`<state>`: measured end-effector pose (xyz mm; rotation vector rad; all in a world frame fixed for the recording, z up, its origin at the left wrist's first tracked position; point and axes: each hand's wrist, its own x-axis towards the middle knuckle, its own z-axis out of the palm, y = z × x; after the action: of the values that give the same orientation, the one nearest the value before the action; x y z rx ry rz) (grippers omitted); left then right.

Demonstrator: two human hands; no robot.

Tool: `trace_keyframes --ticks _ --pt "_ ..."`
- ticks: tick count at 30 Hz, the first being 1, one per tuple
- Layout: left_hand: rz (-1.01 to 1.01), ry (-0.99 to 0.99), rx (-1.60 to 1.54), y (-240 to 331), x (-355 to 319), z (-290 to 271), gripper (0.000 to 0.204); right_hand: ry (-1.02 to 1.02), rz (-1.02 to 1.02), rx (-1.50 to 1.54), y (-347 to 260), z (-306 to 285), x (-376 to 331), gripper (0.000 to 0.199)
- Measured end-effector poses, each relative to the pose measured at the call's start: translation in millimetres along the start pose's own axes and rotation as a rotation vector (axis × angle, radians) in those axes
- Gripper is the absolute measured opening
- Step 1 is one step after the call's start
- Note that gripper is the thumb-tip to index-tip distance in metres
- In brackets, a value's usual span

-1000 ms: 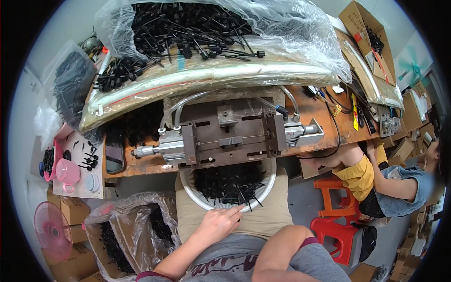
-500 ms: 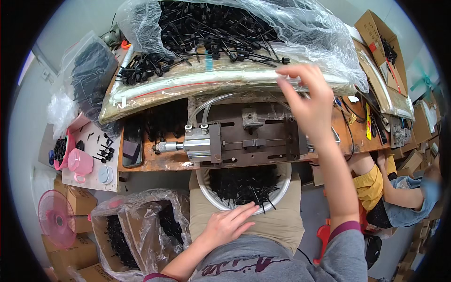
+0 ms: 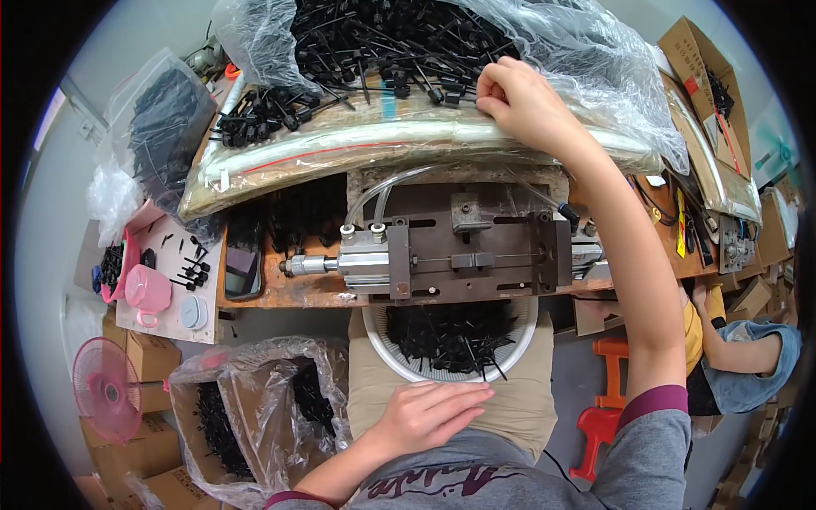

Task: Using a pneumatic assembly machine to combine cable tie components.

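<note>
My right hand (image 3: 523,100) reaches to the near edge of a heap of black plastic parts with thin stems (image 3: 382,42). Its fingers are curled together; whatever is between them, if anything, is hidden. My left hand (image 3: 432,414) rests with outstretched fingers on my lap, just in front of a white basket (image 3: 374,344). Inside that basket lie many similar black pieces (image 3: 450,336). Between the heap and the basket sits a metal clamping fixture (image 3: 466,255) with a silver cylinder (image 3: 364,262) at its left and a small dark block at its middle.
Clear plastic sheeting (image 3: 586,59) surrounds the heap. A phone (image 3: 244,263) lies left of the fixture, beyond it a pink mug (image 3: 148,289). Plastic-lined boxes (image 3: 263,416) stand at lower left, a pink fan (image 3: 106,391) beside them. Another person (image 3: 748,357) sits at right near a red stool (image 3: 599,433).
My right hand has moved forward and left from above the fixture to the heap, its fingers closing in. My left hand has shifted slightly right and stays by the basket.
</note>
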<state>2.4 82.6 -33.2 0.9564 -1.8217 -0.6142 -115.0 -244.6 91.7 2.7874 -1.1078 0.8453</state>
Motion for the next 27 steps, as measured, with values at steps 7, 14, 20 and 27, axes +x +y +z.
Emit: trace_keyframes --ticks 7,14,20,27 --pt "0.148 0.479 -1.337 73 55 -60 0.017 0.245 0.024 0.319 -25 -18 -24 0.01" --pt "0.119 0.553 -1.644 132 71 -89 0.005 0.327 0.119 0.742 -78 -24 -85 0.014" --pt "-0.133 0.886 -1.423 164 76 -71 0.019 0.329 0.23 0.976 -104 -19 -125 0.016" --pt "0.177 0.895 -1.277 141 74 -64 0.024 0.29 0.229 1.09 -113 -18 -156 0.017"
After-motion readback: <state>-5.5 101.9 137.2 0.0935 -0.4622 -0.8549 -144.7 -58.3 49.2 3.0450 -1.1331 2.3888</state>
